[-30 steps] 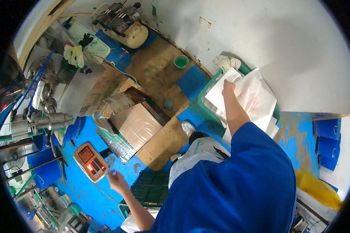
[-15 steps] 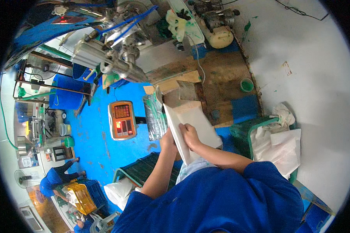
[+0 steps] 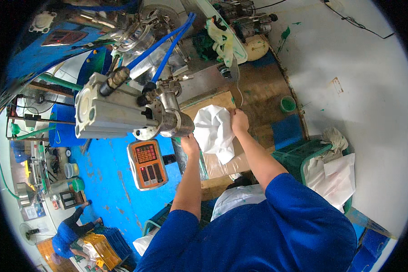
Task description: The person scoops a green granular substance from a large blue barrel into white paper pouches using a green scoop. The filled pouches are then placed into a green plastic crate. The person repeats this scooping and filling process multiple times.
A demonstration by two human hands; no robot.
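A white, crumpled bag [image 3: 213, 131] puffs up between my two hands, above a cardboard-and-plastic-covered platform [image 3: 231, 165]. On its right edge my right hand [image 3: 239, 121] is closed, fingers curled at the rim. My left hand [image 3: 190, 145] closes at the bag's left edge, its fingertips partly hidden by the metal nozzle [image 3: 179, 124] just above. That nozzle belongs to a filling machine [image 3: 111, 109] with a grey cylinder and blue hoses. Left of the platform stands an orange scale display [image 3: 147, 164].
Green crates [image 3: 299, 156] with white sheets stand at my right, another low at my left. A small green tub [image 3: 287, 104] sits on the brown board. Yellowish gloves [image 3: 221, 41] hang on a tray. At far left a person [image 3: 68, 233] bends over a yellow crate [image 3: 102, 249].
The flat, folded white bag has been opened out and moved forward, near the nozzle. My hands have spread apart and reached farther from my body. The machine looks closer.
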